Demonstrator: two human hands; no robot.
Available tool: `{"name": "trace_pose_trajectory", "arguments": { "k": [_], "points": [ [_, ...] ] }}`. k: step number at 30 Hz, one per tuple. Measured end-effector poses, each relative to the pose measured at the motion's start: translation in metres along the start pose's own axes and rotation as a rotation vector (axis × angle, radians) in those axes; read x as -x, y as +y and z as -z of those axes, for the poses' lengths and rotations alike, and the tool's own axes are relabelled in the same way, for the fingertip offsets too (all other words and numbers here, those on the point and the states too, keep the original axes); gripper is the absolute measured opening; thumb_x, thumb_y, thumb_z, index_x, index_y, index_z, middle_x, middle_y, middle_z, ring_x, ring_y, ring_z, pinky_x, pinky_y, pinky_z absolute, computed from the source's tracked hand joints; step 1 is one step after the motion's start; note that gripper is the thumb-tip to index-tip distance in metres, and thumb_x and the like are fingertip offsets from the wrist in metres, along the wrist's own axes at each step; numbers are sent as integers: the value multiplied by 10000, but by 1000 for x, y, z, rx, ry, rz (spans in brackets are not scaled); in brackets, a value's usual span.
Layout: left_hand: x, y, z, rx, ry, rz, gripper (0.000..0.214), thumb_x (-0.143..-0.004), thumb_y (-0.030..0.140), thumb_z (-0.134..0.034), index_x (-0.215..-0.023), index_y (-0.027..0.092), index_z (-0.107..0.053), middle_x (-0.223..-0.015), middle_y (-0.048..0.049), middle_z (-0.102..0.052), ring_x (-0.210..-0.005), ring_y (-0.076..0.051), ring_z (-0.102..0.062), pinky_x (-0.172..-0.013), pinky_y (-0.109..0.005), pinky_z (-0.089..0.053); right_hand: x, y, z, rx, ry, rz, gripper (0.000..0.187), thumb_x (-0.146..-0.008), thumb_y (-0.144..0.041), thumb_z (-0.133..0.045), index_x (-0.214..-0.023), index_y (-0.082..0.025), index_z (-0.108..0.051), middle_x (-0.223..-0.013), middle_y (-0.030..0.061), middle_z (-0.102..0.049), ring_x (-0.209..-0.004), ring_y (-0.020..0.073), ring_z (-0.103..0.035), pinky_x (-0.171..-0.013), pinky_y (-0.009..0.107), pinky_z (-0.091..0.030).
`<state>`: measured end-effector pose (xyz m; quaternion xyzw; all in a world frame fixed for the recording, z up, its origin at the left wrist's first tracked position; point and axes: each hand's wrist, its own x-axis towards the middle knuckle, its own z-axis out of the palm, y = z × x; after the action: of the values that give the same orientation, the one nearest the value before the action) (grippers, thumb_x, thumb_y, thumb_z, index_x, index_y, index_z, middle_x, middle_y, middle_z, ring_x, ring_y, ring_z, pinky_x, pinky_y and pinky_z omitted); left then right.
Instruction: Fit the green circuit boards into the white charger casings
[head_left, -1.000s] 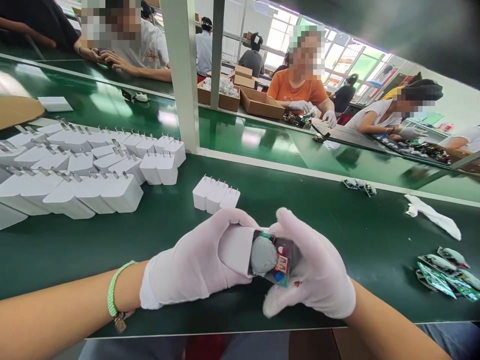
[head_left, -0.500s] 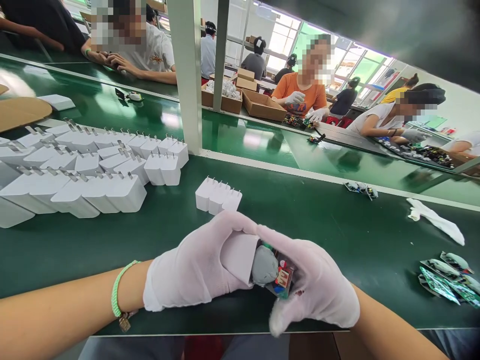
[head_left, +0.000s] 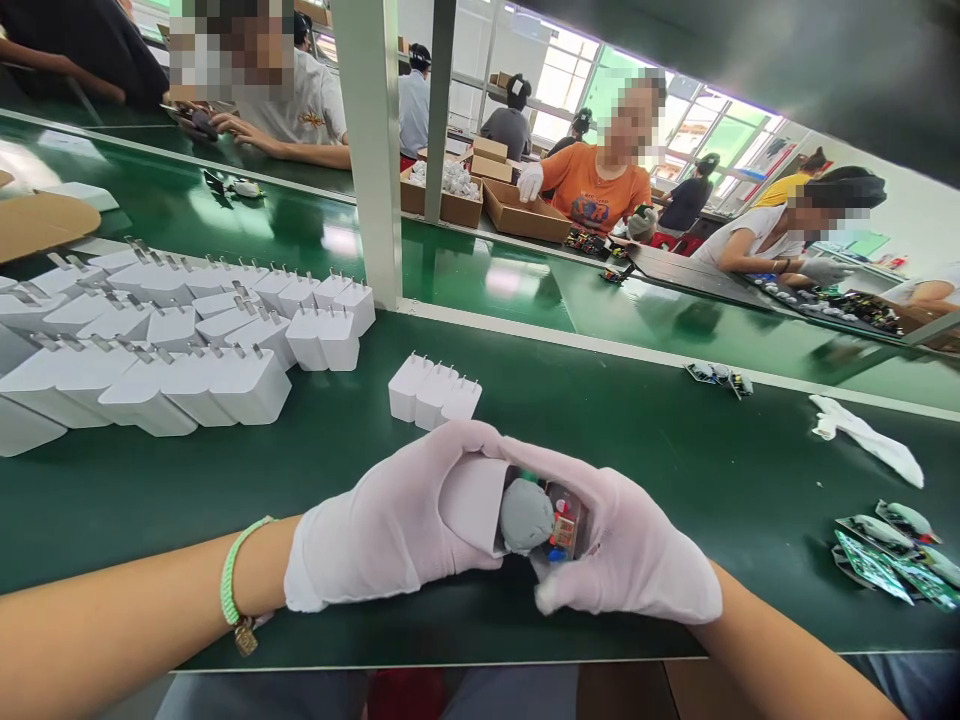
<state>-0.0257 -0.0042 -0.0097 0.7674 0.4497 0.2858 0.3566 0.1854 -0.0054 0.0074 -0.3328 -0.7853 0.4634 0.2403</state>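
Both my hands wear thin white gloves and meet at the front of the green bench. In my left hand (head_left: 397, 520) is a white charger housing (head_left: 474, 505), its open end facing right. My right hand (head_left: 630, 545) grips a circuit board (head_left: 568, 520) with a grey putty-like lump (head_left: 526, 517) and red and blue parts on it. The lump sits at the mouth of the housing; how far the board reaches inside is hidden. Just beyond my hands stand several white chargers (head_left: 433, 390) with their prongs up.
Rows of white chargers (head_left: 187, 385) cover the left of the bench. At right lie several circuit boards (head_left: 892, 550), a white glove (head_left: 870, 440) and more boards (head_left: 718, 378). A post (head_left: 367, 150) rises at the bench's back; co-workers sit beyond the green conveyor (head_left: 487, 275).
The circuit board has moved slightly up and is more level with the housing, and my right thumb has risen beneath it. Across the conveyor, a co-worker's gloved hand has moved to a cardboard box.
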Motion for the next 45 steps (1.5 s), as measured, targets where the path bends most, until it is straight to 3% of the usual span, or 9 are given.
{"name": "trace_pose_trajectory", "arguments": {
  "k": [6, 10, 12, 18, 22, 32, 38, 43, 45],
  "points": [
    [1, 4, -3, -55, 12, 44, 490, -639, 330, -734, -1058, 285, -484, -959, 37, -622, -825, -169, -623, -761, -323, -525, 1, -4, -2, 74, 66, -120, 838, -611, -341, -834, -1368, -320, -476, -1059, 24, -700, -817, 217, -690, -770, 329, -574],
    [0, 7, 0, -76, 13, 42, 505, -605, 306, -751, -1033, 267, -485, -954, 33, -619, -799, -161, -619, -746, -308, -526, 0, -10, -4, -172, 47, -358, 847, -646, -120, -752, -1390, -359, -424, -695, -60, -691, -486, 113, -625, -427, 180, -530],
    [-1, 7, 2, -80, 12, 27, 538, -586, 284, -760, -1040, 258, -473, -952, 30, -615, -790, -156, -615, -740, -296, -527, 0, -12, -5, -296, 53, -425, 846, -648, -55, -701, -1386, -363, -424, -640, -79, -668, -424, 83, -587, -355, 128, -477],
    [1, 8, 0, -81, 46, -13, 440, -627, 287, -734, -1000, 253, -502, -896, 41, -624, -738, -137, -612, -708, -272, -515, 1, -17, -7, -222, 107, -437, 823, -592, -52, -725, -1320, -369, -510, -661, -82, -681, -399, 55, -570, -364, 93, -480],
    [3, 15, 1, -72, 10, 10, 400, -643, 293, -725, -985, 248, -524, -918, 32, -635, -746, -145, -626, -679, -271, -508, -1, -22, -4, -350, 71, -533, 790, -611, -43, -683, -1328, -330, -514, -575, -84, -646, -406, 66, -567, -340, 95, -467],
    [3, 14, 4, -25, -38, 24, 455, -654, 334, -742, -1026, 251, -494, -948, 29, -617, -776, -151, -626, -711, -282, -511, -2, -23, -1, -353, 93, -585, 871, -572, -16, -644, -1390, -243, -449, -574, -45, -661, -418, 99, -584, -339, 138, -480],
    [7, 9, 7, 15, -86, 65, 521, -673, 404, -726, -1097, 263, -460, -1033, 2, -605, -849, -187, -625, -750, -323, -521, -3, -21, 0, -463, 81, -585, 855, -588, -50, -575, -1416, -159, -395, -454, -45, -606, -338, 83, -512, -329, 130, -411],
    [1, 10, 13, -3, 22, 63, 431, -669, 331, -703, -1035, 245, -492, -934, 13, -633, -771, -179, -639, -719, -314, -533, 4, -28, 9, -434, 210, -615, 951, -530, -54, -566, -1446, -105, -318, -366, -57, -561, -298, 111, -487, -308, 158, -391],
    [0, 11, 12, 23, 58, 46, 410, -652, 313, -718, -999, 257, -506, -896, 31, -641, -759, -171, -644, -698, -292, -537, 5, -30, 10, -445, 175, -625, 985, -517, -40, -565, -1460, -116, -291, -372, -59, -567, -308, 114, -503, -314, 155, -399]
  ]
}}
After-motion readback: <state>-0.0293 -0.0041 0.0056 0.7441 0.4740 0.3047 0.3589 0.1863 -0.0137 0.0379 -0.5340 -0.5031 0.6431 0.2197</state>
